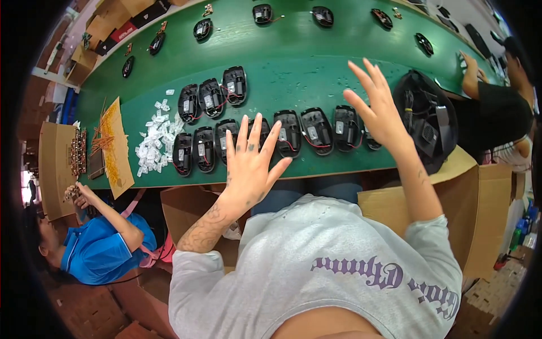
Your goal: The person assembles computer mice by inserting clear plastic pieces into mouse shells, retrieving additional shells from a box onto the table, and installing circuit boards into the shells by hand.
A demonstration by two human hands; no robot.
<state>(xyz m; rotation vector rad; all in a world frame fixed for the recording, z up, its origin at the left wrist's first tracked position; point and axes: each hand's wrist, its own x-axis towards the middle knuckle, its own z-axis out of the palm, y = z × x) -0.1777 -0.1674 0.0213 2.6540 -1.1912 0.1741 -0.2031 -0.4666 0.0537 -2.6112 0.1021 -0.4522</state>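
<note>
My left hand (pixel 251 166) is spread open over the front row of black oval housings, which look like computer mouse shells, and hides part of a few. Raised at the right end of that row, my right hand (pixel 379 110) also has its fingers apart and holds nothing. Between the hands lie open housings with thin red wires, among them one housing (pixel 317 131) and another (pixel 345 129). A shorter back row includes a housing (pixel 212 97) left of centre. Beside the rows is a heap of small clear-white plastic pieces (pixel 158 141).
A black bag (pixel 426 121) full of dark parts sits at the table's right edge. More housings, such as one (pixel 262 13), are spaced along the far side of the green table (pixel 305 73). Cardboard boxes (pixel 418 209) stand below. A person in blue (pixel 107 243) works at left, another (pixel 491 107) at right.
</note>
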